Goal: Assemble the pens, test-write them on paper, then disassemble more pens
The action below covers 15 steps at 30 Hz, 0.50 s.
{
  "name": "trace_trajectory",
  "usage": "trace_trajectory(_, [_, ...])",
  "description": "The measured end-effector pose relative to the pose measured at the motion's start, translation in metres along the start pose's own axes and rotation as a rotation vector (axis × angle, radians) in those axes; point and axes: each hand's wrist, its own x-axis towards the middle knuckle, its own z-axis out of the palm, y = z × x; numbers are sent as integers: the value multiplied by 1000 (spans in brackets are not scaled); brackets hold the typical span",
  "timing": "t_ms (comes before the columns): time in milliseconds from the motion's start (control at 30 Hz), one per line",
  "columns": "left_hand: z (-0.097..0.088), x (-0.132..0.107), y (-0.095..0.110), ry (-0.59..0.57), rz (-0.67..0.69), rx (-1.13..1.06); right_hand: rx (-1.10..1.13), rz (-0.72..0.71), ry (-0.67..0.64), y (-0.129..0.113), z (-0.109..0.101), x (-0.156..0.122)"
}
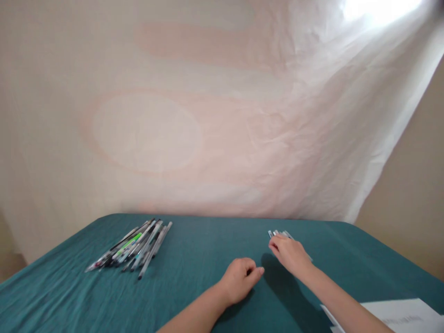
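Note:
My left hand (240, 279) rests low over the middle of the cloth, its fingers curled in and the thumb lying forward. Nothing shows in its grip. Farther out to the right, my right hand (288, 252) hangs over a small group of pens (286, 234) and covers much of them. Its fingers are bent down and closed, and whether they hold anything is hidden. On the left side lies a loose pile of pens (147, 245), mostly clear and grey with dark ends. One bright green pen (130, 245) stands out among them.
A dark green cloth (204, 245) covers the table, with wrinkles at the left. White paper (398, 312) lies at the near right corner, partly behind my right forearm. Behind the table's far edge hangs a pale sheet (215, 138).

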Motion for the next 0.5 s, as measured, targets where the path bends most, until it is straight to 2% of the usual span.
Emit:
trace_trajectory(133, [-5,0,2,22,-53,-64,127,-61,-32,-35,8,-26])
trace_trajectory(267, [-17,5,-8,140,-88,-92,198,-112,-40,-52,18,-38])
trace_trajectory(400, [-41,10,-25,172,-159,145,214,-138,-26,-52,25,-40])
trace_trajectory(500, [-69,9,-37,149,-214,266,219,-146,-8,-51,31,-41])
